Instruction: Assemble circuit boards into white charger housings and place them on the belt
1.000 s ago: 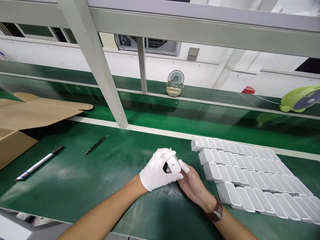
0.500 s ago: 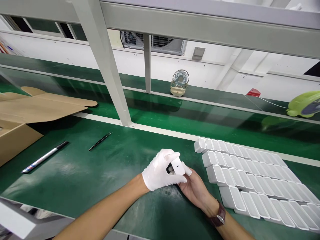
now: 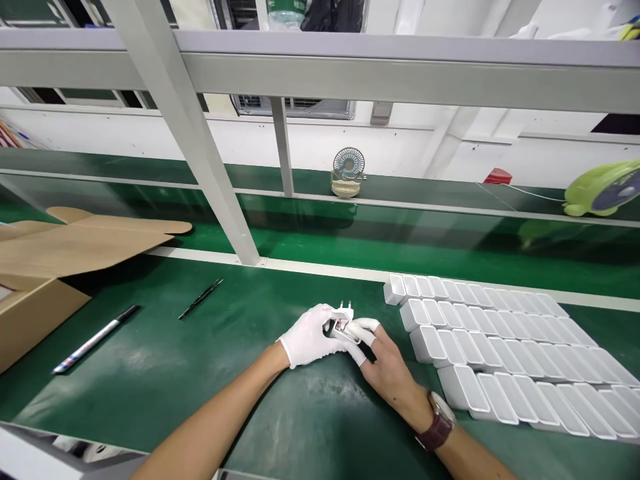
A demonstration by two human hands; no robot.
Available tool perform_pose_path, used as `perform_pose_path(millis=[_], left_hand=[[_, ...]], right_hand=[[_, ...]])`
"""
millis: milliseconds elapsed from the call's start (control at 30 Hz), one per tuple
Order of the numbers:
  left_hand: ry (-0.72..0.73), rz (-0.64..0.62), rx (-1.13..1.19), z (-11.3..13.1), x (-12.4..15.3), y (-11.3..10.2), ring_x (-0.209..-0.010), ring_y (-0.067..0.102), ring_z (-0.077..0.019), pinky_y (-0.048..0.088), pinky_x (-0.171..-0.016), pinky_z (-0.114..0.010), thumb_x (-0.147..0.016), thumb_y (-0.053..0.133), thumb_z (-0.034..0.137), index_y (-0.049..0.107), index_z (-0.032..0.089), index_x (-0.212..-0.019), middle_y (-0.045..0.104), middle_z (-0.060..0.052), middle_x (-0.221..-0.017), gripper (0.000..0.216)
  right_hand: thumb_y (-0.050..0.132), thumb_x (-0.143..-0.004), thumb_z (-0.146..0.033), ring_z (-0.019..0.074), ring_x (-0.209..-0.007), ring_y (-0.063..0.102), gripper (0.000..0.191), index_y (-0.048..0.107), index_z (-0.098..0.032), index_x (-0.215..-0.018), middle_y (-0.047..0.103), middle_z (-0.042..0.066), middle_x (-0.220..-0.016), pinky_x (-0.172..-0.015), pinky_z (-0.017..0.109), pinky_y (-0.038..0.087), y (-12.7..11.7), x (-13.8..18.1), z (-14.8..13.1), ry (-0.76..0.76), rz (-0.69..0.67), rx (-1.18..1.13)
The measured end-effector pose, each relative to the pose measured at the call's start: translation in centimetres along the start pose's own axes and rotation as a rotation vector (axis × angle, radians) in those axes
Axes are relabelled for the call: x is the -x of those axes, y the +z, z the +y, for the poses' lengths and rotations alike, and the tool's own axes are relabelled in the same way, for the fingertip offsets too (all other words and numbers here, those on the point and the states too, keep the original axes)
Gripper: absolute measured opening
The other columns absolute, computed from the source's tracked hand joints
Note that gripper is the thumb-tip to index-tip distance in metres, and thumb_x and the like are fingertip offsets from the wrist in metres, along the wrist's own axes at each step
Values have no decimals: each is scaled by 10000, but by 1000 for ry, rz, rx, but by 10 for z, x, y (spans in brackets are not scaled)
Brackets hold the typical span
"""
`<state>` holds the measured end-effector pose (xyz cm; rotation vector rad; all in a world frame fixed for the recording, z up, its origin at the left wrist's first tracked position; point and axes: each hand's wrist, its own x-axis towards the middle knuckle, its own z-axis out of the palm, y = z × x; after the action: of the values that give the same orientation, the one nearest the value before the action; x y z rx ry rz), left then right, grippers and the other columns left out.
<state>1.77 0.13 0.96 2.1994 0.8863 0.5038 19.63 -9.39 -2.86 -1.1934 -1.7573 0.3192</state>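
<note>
My left hand [image 3: 309, 338], in a white glove, is closed around a small white plug adapter [image 3: 343, 315] at the middle of the bench. Two metal pins stick up from its top, away from me. Its near side is open, and thin wires, one of them reddish, show inside. My right hand [image 3: 393, 370], with white finger covers on several fingers and a watch at the wrist, has its fingertips closed on the adapter's right and lower side. The fingers hide part of the adapter.
Rows of white open-topped plastic cases [image 3: 480, 393] stand on the right of the green bench [image 3: 200, 373]. Tweezers [image 3: 201, 299] and a marker pen [image 3: 95, 340] lie to the left, near an open cardboard box [image 3: 55, 300]. A metal post [image 3: 200, 153] rises behind; a small fan [image 3: 349, 172] stands further back.
The adapter has been turned so its pins point up and its open side shows. My right hand has gone from palm-up below it to gripping from the right. The view has tilted slightly.
</note>
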Motion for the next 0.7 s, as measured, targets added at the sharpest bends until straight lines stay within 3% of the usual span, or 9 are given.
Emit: perform_pose_path(millis=[67, 267, 367, 433, 500, 567, 700], left_hand=[[-11, -47, 1, 4, -2, -2, -740, 569, -166, 448, -665, -275, -742, 795, 490, 692, 206, -886, 588, 6, -821, 335], [-6, -53, -3, 7, -4, -4, -754, 574, -173, 453, -687, -275, -736, 792, 411, 713, 217, -893, 600, 4, -822, 262], [0, -53, 4, 5, -3, -4, -808, 597, -188, 476, -748, -288, -690, 823, 372, 723, 224, -927, 628, -4, -871, 297], [-3, -39, 8, 5, -2, -4, -810, 602, -188, 484, -749, -289, -653, 846, 357, 724, 219, -922, 636, -6, -893, 326], [-11, -28, 16, 4, -1, -4, -790, 602, -183, 486, -724, -283, -664, 838, 360, 722, 214, -918, 638, -5, -891, 316], [-35, -26, 45, 4, 1, -4, -764, 600, -173, 486, -697, -274, -708, 808, 377, 721, 210, -919, 638, -3, -875, 283], [-124, 7, 170, 0, 4, 0, -770, 620, -171, 503, -706, -275, -708, 810, 356, 699, 190, -949, 661, -8, -883, 313]], right_hand=[[619, -928, -153, 227, -1092, 610, 442, 560, -269, -1351, 600, 100, -1172, -932, 391, 550, -1, 0, 0, -12, -29, 1], [699, -857, -144, 287, -1202, 574, 496, 606, -293, -1321, 624, 110, -1275, -1037, 492, 473, -24, 1, -25, -7, 154, -89], [634, -893, -130, 270, -1142, 623, 435, 633, -311, -1289, 698, 87, -1197, -1026, 493, 472, -29, 4, -41, -123, -111, -214], [605, -919, -160, 251, -1083, 655, 356, 660, -306, -1239, 727, 81, -1154, -1020, 470, 477, -25, 7, -49, -212, -356, -276], [598, -935, -213, 232, -1015, 675, 268, 680, -290, -1177, 748, 82, -1093, -992, 426, 496, -15, 12, -51, -294, -499, -282], [583, -950, -258, 215, -954, 681, 198, 684, -274, -1120, 762, 76, -1005, -938, 383, 515, -2, 17, -48, -393, -511, -214], [511, -999, -287, 189, -925, 661, 164, 671, -258, -1017, 754, 47, -922, -884, 338, 503, 23, 30, -28, -571, -409, 7]])
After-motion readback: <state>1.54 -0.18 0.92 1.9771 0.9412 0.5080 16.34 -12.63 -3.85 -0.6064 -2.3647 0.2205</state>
